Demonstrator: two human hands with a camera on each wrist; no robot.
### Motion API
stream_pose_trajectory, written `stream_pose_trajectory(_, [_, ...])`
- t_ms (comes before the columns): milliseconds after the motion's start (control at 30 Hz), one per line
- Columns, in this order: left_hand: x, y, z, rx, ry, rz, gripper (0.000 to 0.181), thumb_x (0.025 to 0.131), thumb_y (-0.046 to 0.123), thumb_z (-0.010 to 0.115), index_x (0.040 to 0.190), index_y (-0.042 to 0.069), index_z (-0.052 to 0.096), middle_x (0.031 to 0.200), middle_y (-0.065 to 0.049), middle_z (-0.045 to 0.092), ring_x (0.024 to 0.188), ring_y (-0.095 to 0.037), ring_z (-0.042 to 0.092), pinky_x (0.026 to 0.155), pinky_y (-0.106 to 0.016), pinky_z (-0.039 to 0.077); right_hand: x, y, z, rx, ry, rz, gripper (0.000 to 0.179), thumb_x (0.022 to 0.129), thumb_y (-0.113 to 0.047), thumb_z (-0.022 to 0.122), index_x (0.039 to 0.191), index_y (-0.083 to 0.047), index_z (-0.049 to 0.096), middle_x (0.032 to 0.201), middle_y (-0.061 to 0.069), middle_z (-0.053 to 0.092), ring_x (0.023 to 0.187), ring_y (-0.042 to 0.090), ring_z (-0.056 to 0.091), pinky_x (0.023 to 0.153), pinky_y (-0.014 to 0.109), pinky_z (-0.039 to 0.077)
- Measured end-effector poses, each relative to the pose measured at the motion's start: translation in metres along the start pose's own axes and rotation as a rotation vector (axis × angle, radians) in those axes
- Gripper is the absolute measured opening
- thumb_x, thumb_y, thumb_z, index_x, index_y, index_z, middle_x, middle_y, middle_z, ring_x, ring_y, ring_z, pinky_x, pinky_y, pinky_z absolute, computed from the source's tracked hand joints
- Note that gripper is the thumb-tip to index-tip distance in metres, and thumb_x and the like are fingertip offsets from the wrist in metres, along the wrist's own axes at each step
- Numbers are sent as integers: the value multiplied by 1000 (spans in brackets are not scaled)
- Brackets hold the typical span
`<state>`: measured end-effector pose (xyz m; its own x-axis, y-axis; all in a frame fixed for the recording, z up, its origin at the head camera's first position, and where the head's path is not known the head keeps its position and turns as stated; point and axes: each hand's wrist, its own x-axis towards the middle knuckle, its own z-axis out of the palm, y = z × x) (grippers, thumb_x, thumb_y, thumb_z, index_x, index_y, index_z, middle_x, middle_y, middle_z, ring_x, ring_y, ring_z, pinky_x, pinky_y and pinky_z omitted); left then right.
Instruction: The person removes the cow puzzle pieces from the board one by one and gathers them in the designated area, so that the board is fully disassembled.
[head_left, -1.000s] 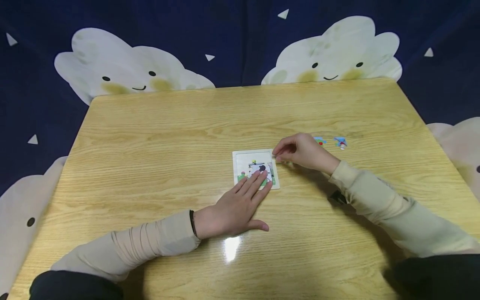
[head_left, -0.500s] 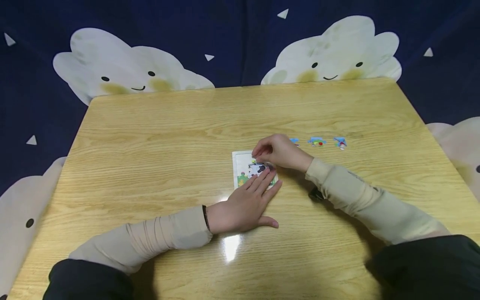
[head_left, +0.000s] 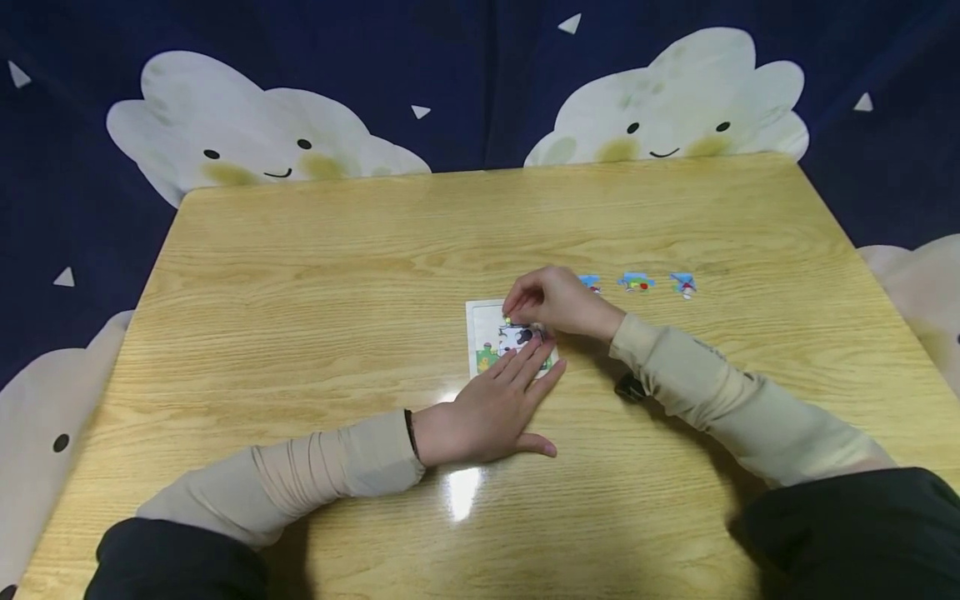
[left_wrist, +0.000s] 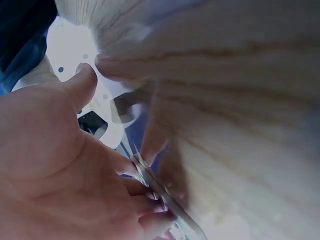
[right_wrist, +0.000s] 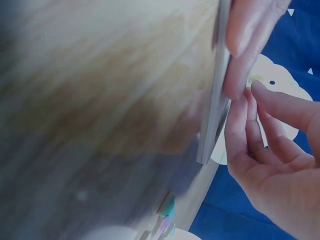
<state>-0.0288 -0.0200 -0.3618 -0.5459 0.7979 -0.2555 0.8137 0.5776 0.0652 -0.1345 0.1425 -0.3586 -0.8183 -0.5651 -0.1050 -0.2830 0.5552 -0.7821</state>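
White board (head_left: 487,320), left hand (head_left: 487,417) flat atop, right grip (head_left: 561,302) narrow.

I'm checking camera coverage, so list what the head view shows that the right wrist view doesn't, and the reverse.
Only the head view: the beige sleeves, the dark band at the left wrist, and the pictures on the pieces set in the puzzle frame.

Only the right wrist view: the palm side of the right hand, and the frame seen edge-on.

Both: that frame, both hands, with the left hand's fingers over the frame, loose pieces, the table and the cloud-print cloth.
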Motion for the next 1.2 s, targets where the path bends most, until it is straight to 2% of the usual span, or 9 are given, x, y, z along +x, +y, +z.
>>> stream_pose_trajectory(400, [1,1,1,12,3,0,98,91,71,40,157,5,11,162,-21,3,149,-32,2,119,-39,12,-3,-2,-3,207,-24,58,16,82,8,73,97,4,70,88,11,72,83,23,69,72,24,53])
stream_pose_trajectory(633, [1,2,1,20,-5,-9,98,91,71,41,157,5,12,162,-21,3,149,-31,3,118,-38,13,-6,-4,-3,259,-41,85,17,83,9,71,100,6,69,87,12,72,82,22,70,72,25,54])
stream_pose_trajectory(867, [1,2,2,37,-14,-8,97,92,70,38,157,4,10,162,-21,1,149,-30,0,119,-38,12,-8,-6,2,203,-56,128,14,83,3,74,97,0,72,81,6,72,76,16,68,64,25,52])
stream_pose_trajectory(1033, [2,2,2,30,-21,-16,97,92,71,38,157,5,9,162,-21,-1,149,-30,-1,119,-38,10,-9,-7,2,181,-38,116,13,83,3,74,95,-1,72,81,6,72,75,17,68,61,26,51])
stream_pose_trajectory(1200, [2,2,2,8,-23,-22,98,91,71,40,158,6,9,162,-20,-1,149,-31,-1,119,-38,11,-10,-6,-4,153,-5,81,13,83,1,75,96,-1,73,83,7,72,78,19,68,65,24,51])
